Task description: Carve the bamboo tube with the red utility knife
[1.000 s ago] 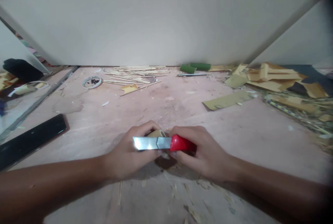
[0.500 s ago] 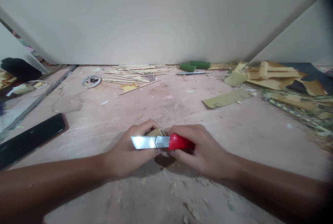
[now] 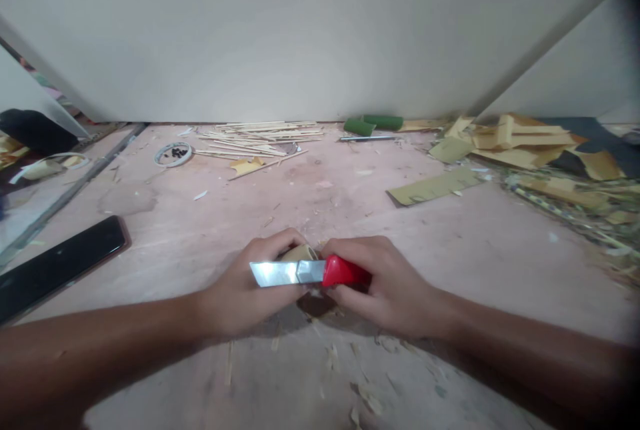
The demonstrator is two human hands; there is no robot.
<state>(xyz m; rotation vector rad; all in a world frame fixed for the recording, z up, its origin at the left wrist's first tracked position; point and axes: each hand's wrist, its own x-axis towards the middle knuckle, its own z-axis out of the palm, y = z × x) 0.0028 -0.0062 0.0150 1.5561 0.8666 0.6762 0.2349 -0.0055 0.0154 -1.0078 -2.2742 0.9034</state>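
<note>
Nearest, my right fingers (image 3: 345, 247) wrap the cutter's red handle (image 3: 343, 271), its blade (image 3: 275, 274) reaching leftward across the front of the pale tube (image 3: 299, 253); I cannot tell whether they touch. My left fingers (image 3: 283, 239) grip that tube, its long axis roughly sideways, open end facing my right fingers. Far off, thin sticks (image 3: 265, 135) lie on the surface (image 3: 340, 200)

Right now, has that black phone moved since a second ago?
No, the black phone lies in the same place beside the stain; the whole view just shifted slightly.
</note>
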